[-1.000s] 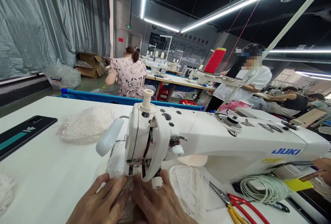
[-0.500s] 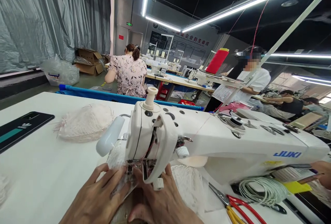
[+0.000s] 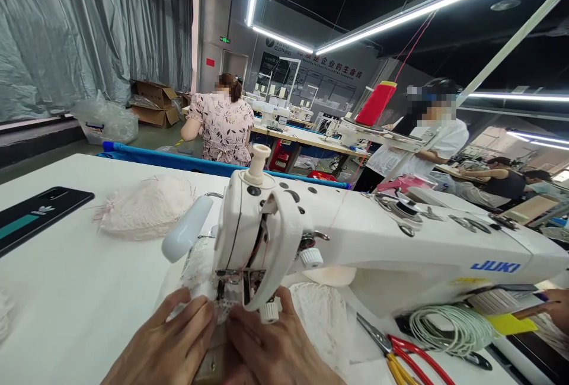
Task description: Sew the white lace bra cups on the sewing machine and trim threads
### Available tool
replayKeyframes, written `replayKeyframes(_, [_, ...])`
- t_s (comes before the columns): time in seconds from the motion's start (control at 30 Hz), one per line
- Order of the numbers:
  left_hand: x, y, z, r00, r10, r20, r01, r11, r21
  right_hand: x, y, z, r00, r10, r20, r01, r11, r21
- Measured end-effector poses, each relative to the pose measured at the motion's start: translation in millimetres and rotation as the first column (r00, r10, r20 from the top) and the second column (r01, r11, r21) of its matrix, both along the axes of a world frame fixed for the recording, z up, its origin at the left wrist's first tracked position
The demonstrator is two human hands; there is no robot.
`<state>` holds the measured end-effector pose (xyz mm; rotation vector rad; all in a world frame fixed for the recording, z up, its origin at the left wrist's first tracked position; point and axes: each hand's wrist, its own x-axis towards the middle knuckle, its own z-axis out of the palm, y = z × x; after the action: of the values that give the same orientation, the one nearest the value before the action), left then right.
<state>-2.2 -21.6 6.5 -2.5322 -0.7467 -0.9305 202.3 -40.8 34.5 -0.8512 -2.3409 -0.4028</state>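
A white JUKI sewing machine (image 3: 368, 237) stands before me, with sheer white lace fabric (image 3: 198, 265) lying under its needle area and to the left. My left hand (image 3: 166, 334) has its fingers bent together on the fabric, just left of the presser foot (image 3: 221, 289). On the other side, my right hand (image 3: 275, 340) is closed at the fabric's near edge, its fingertips partly hidden behind the machine head. The needle tip itself cannot be made out. Another white lace piece (image 3: 322, 320) lies right of my right hand, below the machine arm.
Left on the table are a lace bundle (image 3: 144, 207) and a dark phone (image 3: 42, 216). Red-and-yellow-handled pliers (image 3: 400, 355) and a coil of pale cord (image 3: 448, 329) lie right. Another person's hand (image 3: 555, 311) shows at the right edge. Co-workers are beyond the table.
Both hands have shifted slightly on the fabric by the presser foot. The left fingers are drawn closer together, and the right thumb has tucked in. The fabric around the foot lies differently.
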Motion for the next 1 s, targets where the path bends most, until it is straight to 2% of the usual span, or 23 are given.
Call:
replayKeyframes(0.07, [1.8,-4.9,1.7,0.999,0.027,-0.022,-0.026,0.999,0.027,-0.6,-1.3,5.9,0.999,0.004,-0.042,-0.003,1.000,0.031])
replayKeyframes(0.2, [5.4,-12.6,14.0,0.998,0.069,0.004,-0.069,0.995,0.069,-2.7,-1.5,13.4,0.997,-0.003,-0.072,0.008,0.998,0.066])
replayKeyframes(0.37, [6.9,-15.5,22.4,0.996,0.087,0.019,-0.088,0.993,0.073,-2.1,-3.2,8.3,0.999,-0.032,0.001,0.032,0.999,-0.017])
replayKeyframes(0.5, [4.8,-14.7,16.0,0.995,0.101,0.011,-0.102,0.993,0.055,-0.9,-3.4,5.9,0.999,-0.036,0.003,0.036,0.999,-0.028])
replayKeyframes(0.7, [-2.5,-6.8,0.8,0.995,0.083,-0.047,-0.081,0.996,0.043,-0.5,3.4,1.4,0.997,-0.052,-0.064,0.054,0.998,0.027])
replayKeyframes(0.87, [-6.0,2.0,1.6,0.999,0.034,-0.007,-0.034,0.999,0.011,0.9,6.7,-3.0,0.990,-0.032,-0.137,0.037,0.999,0.035])
replayKeyframes(1.0, [-4.9,13.6,2.3,0.997,0.059,-0.054,-0.059,0.998,0.001,2.8,4.9,0.7,0.993,-0.089,-0.075,0.085,0.995,-0.055])
